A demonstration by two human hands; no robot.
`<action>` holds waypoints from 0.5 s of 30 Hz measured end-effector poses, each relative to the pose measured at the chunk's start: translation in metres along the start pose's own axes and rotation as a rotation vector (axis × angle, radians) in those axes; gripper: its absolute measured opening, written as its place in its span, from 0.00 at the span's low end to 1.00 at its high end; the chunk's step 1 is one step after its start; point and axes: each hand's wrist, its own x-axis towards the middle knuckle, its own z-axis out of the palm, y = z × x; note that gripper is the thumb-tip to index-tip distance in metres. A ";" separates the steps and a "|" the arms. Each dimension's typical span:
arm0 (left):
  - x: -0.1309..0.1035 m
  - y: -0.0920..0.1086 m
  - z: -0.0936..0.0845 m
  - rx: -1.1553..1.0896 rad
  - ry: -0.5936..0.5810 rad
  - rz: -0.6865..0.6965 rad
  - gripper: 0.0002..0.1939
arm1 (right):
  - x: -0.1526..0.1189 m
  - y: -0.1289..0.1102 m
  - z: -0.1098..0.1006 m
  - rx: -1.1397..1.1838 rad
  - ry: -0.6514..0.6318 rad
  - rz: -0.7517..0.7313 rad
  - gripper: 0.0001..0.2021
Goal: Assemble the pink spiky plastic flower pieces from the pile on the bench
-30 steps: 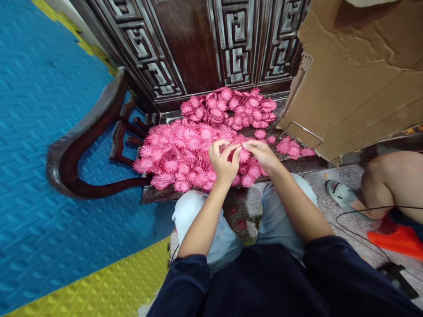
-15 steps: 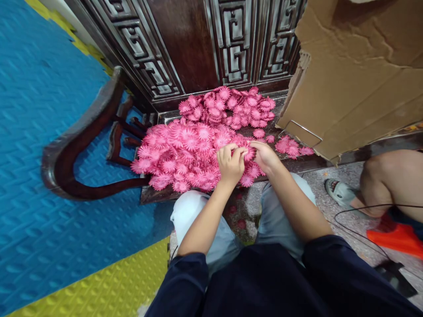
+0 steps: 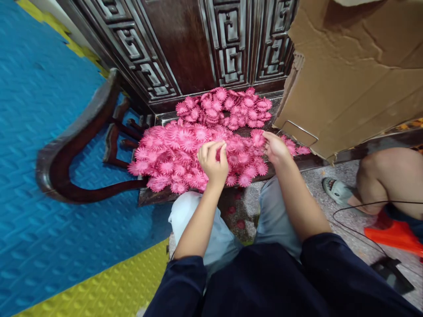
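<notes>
"Starting at the far left?"

"Seeing a blue mat point(image 3: 29, 119), with a yellow mat point(image 3: 109, 281) along its lower edge and a dark, curved armrest point(image 3: 54, 167) over the blue."

"Moving right along the bench point(image 3: 155, 199)?"

"Meeting a big front pile point(image 3: 165, 154) of pink flowers, then a smaller rear pile point(image 3: 220, 105) near the carved panel point(image 3: 185, 44)."

"Holding anything in the left hand point(image 3: 213, 165)?"

"Hard to tell. Hovering over the front pile, fingers curled toward the thumb, tips close together; too small to make out any object between, or any contact."

"And in the right hand point(image 3: 277, 149)?"

"Pinching one pink flower point(image 3: 257, 138) by its right edge, between thumb and fingers, at the right end of the front pile, facing up."

"Beyond that?"

"Finding loose flowers point(image 3: 302, 150) just past the right hand, partly behind it, then a bent wire point(image 3: 302, 127) against torn cardboard point(image 3: 346, 83)."

"Ending where?"

"On the speckled floor point(image 3: 310, 187), with a pale shoe point(image 3: 337, 191), another person's bare leg point(image 3: 390, 180), a black cable point(image 3: 360, 235) and a red cloth point(image 3: 396, 235)."
</notes>
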 end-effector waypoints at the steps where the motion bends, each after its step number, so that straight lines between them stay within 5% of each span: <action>1: 0.002 -0.003 0.001 0.023 0.023 -0.028 0.13 | -0.003 0.002 0.003 0.004 -0.009 0.009 0.08; 7: 0.011 -0.017 0.002 0.123 0.130 -0.101 0.09 | -0.016 0.006 0.017 0.061 -0.010 0.041 0.10; 15: 0.061 -0.053 -0.027 0.150 0.436 -0.247 0.10 | -0.012 0.018 0.018 0.040 -0.075 0.068 0.09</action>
